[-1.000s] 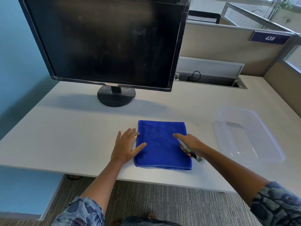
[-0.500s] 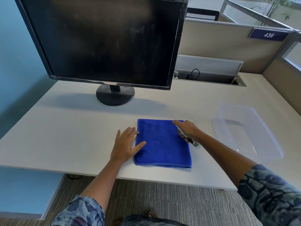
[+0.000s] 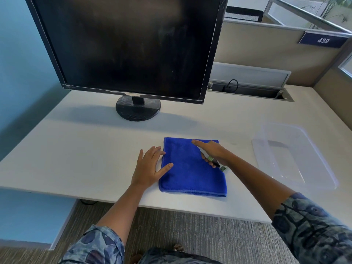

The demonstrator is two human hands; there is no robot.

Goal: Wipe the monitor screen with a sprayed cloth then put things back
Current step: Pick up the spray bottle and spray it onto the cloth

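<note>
A folded blue cloth (image 3: 187, 174) lies flat on the white desk (image 3: 85, 153) in front of a black monitor (image 3: 129, 46) with a dark, smudged screen. My left hand (image 3: 150, 166) rests flat on the desk at the cloth's left edge, fingers spread, thumb on the cloth. My right hand (image 3: 212, 151) hovers over the cloth's upper right part, shut on a small spray bottle (image 3: 218, 163) with a green label, index finger stretched out toward the cloth's far edge. Most of the bottle is hidden by the hand.
A clear plastic bin (image 3: 293, 155) sits on the desk to the right of the cloth. Behind it a cable tray (image 3: 251, 90) is open in the desk, below a beige partition. The monitor's round base (image 3: 138, 108) stands behind the cloth.
My right hand with the spray bottle moved from the cloth's lower right up and left over its upper part. My left hand stayed in place.
</note>
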